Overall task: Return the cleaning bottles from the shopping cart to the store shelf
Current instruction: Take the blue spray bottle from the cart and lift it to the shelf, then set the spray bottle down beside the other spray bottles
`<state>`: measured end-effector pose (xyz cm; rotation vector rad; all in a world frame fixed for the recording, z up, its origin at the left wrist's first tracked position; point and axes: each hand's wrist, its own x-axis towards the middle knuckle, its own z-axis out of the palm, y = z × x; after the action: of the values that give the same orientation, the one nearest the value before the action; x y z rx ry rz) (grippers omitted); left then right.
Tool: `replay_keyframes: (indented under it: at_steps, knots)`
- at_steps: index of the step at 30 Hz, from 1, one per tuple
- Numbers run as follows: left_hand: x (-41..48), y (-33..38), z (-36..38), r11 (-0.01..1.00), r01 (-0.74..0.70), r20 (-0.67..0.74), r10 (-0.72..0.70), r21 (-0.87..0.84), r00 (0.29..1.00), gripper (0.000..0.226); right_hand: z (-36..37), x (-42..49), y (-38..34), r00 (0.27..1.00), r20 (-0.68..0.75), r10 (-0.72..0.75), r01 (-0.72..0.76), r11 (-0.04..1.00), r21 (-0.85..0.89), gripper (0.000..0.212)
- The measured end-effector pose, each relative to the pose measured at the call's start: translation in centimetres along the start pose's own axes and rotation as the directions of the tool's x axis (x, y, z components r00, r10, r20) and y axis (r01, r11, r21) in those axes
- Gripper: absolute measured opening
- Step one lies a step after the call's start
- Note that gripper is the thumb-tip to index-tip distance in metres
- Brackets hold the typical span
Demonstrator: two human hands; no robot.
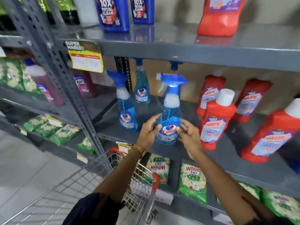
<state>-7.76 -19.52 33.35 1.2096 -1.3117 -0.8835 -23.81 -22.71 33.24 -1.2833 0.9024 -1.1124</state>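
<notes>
Hands frame one blue spray bottle [169, 117] at its lower body: the left hand [149, 133] has its fingers curled against the bottle's left flank, thumb at the label, while the right hand [189, 135] sits just beside the right flank with fingers loosely spread. Motion blur hides whether the right fingertips touch the plastic, so I cannot tell if that hand grips or is only steadying. The left looks the nearer and firmer of the two.

This bottle stands upright, long axis vertical, trigger head pointing left, at the front lip of the middle shelf [219, 161]. Its base appears to rest on the board, though the hands hide part of it.

My reading is that the placement is nearly done and what remains is a short push back or a release. Room is fair: to the left a second spray bottle [125, 109] stands near but apart; to the right a red bottle [214, 120] stands close, with little gap for the right hand. Behind, bare shelf runs back toward two more sprays. The upper shelf edge [194, 54] clears the trigger head.

Below, the cart [139, 189] sits under the left forearm; its contents are not clear.
</notes>
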Motion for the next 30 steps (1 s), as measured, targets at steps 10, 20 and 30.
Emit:
replay_keyframes:
  at_steps: [10, 20, 30]
  knots:
    - [3.0, -3.3, 0.1, 0.999, -0.022, -0.04, 0.02, -0.045, 0.999, 0.063, 0.2, 3.6, 3.1, 0.988, -0.1, -0.121, 0.094, 0.966, -0.239, 0.037]
    - [3.7, -4.3, 0.0, 1.0, -0.014, -0.023, 0.014, -0.008, 1.0, 0.042, 0.8, 3.7, 3.4, 0.973, -0.111, -0.205, 0.159, 0.932, -0.327, 0.04]
    - [1.1, -4.9, 1.5, 0.997, 0.046, -0.166, -0.034, 0.064, 0.986, 0.07, -0.7, -1.9, 2.6, 0.959, -0.227, -0.169, 0.106, 0.958, -0.266, 0.036]
